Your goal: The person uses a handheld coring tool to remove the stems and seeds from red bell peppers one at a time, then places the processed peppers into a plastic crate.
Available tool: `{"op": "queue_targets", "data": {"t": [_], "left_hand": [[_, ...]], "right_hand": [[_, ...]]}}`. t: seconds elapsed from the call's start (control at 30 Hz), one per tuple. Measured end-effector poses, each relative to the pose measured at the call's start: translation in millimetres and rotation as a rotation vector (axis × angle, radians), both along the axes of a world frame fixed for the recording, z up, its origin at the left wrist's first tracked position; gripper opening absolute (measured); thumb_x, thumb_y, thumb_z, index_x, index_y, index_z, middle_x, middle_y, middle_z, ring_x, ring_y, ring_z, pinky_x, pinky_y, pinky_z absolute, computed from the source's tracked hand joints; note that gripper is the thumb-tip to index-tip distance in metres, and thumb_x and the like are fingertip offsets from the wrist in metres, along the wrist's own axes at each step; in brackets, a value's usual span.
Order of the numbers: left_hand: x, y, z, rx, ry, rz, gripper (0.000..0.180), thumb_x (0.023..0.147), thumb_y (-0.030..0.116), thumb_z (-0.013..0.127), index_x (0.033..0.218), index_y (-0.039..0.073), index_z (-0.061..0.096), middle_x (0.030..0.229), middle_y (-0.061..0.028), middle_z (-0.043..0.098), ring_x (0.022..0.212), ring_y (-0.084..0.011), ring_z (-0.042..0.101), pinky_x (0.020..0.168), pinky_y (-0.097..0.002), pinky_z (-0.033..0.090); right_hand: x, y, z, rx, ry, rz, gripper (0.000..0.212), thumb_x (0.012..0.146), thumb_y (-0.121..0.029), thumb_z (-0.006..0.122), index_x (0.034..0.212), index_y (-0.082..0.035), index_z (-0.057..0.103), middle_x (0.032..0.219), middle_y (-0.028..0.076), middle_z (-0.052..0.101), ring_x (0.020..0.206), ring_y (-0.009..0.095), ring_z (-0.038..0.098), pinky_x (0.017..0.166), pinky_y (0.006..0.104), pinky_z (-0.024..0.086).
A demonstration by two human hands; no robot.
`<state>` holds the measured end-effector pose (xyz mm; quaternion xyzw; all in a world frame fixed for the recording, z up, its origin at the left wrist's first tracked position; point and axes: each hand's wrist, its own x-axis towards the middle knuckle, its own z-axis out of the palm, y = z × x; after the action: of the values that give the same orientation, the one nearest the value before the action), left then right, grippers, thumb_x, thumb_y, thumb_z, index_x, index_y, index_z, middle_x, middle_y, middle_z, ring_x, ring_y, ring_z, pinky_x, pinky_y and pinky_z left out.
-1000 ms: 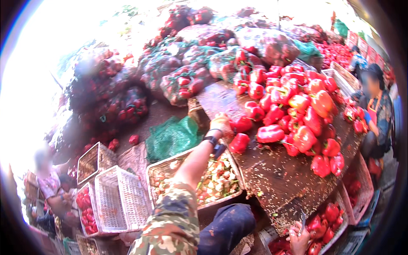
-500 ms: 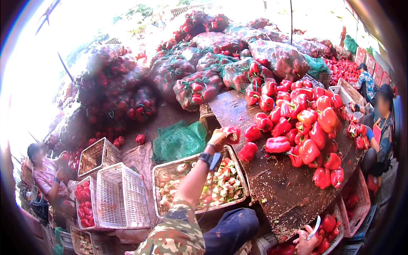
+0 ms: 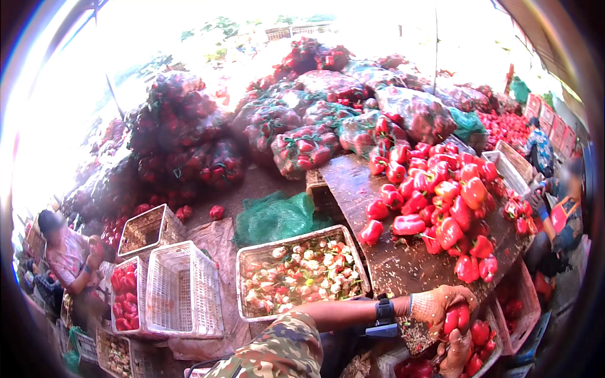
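My left hand (image 3: 436, 309), in an orange-brown knit glove, is closed on a red bell pepper (image 3: 457, 318) at the lower right. Just below it my right hand (image 3: 456, 354) has curled fingers against the pepper's underside. The knife seen in that hand a moment ago is hidden now. Beneath and beside both hands, more red peppers (image 3: 481, 340) fill a crate. On the brown tabletop (image 3: 398, 268) ahead lies a heap of red bell peppers (image 3: 450, 195). A white crate (image 3: 241, 283) of pale pepper cores (image 3: 309, 268) stands left of the table.
An empty white crate (image 3: 169, 286) stands left, beside a crate of red peppers (image 3: 125, 296). Green netting (image 3: 274, 217) lies behind the core crate. Mesh sacks of peppers (image 3: 305, 148) pile up at the back. A person (image 3: 69, 252) sits far left; another person (image 3: 561, 217) is at right.
My left hand has swung from above the core crate, where it held a red object, to the lower right, meeting my right hand at a pepper. The knife blade has gone out of sight.
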<state>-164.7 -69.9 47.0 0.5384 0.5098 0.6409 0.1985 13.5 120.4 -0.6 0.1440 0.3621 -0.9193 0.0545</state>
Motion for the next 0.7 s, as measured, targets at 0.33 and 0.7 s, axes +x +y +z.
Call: {"op": "queue_targets", "data": {"t": [0.33, 0.7], "left_hand": [[72.0, 57.4, -42.9, -0.263, -0.495, 0.323, 0.055, 0.071, -0.005, 0.067, 0.126, 0.002, 0.065, 0.118, -0.0147, 0.071, 0.106, -0.0272, 0.07, 0.096, -0.0365, 0.057], [114.8, 44.8, -14.6, -0.271, -0.463, 0.229, 0.036, 0.086, 0.005, 0.071, 0.121, 0.0, 0.067, 0.108, -0.0098, 0.076, 0.098, -0.0133, 0.071, 0.088, -0.0298, 0.056]], "right_hand": [[33.5, -28.1, 45.5, 1.545, 0.339, -0.63, 0.086, 0.074, -0.026, 0.093, 0.143, -0.002, 0.049, 0.116, 0.018, 0.072, 0.104, 0.028, 0.073, 0.087, 0.0388, 0.06], [60.4, -22.4, 29.9, 1.624, 0.346, -0.598, 0.089, 0.073, -0.026, 0.093, 0.148, -0.009, 0.047, 0.109, 0.018, 0.074, 0.096, 0.035, 0.075, 0.079, 0.0435, 0.062]]}}
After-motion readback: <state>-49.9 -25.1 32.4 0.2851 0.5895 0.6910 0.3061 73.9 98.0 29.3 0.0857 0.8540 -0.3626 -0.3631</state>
